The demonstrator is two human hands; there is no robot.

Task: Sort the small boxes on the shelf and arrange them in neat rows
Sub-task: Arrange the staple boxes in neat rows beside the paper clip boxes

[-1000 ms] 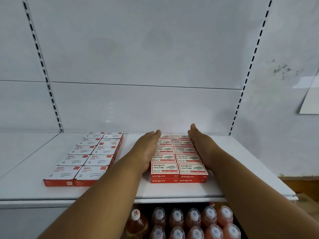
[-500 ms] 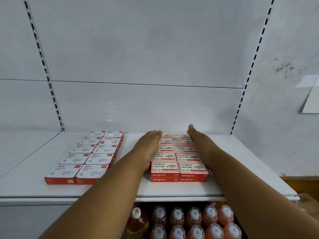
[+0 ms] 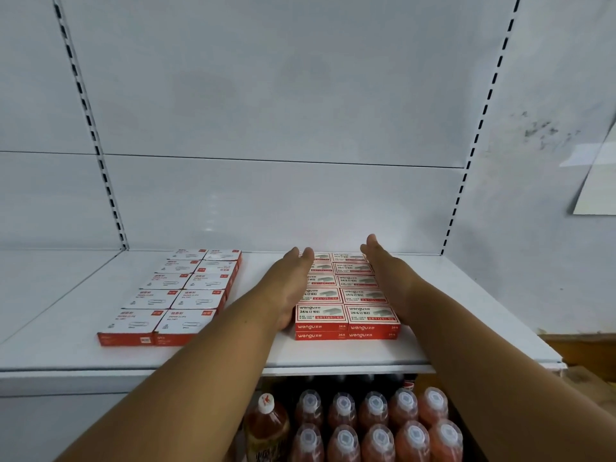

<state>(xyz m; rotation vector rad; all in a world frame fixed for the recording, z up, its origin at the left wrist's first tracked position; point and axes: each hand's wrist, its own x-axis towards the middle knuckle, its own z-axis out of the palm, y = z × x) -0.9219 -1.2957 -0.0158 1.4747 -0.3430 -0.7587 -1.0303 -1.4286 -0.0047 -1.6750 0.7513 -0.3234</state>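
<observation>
1. Staple boxes (image 3: 346,295): two columns, stacked two high, right of the paper-clip boxes (image 3: 176,295) on the white shelf (image 3: 333,356).
2. Left hand (image 3: 288,288) and right hand (image 3: 388,281): fingers straight, flat against the staple block's two sides, gripping nothing.
3. Both blocks look squared; judged nearly finished, only final straightening left.
4. Bottled drinks (image 3: 360,425) below the shelf.

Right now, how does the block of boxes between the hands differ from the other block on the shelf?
The staple boxes have red-bordered tops; the paper clip boxes have mostly white tops. The staple boxes are stacked two layers high and flanked by the left hand and right hand; the paper clip boxes lie untouched. Both form two neat columns on the white shelf.
</observation>
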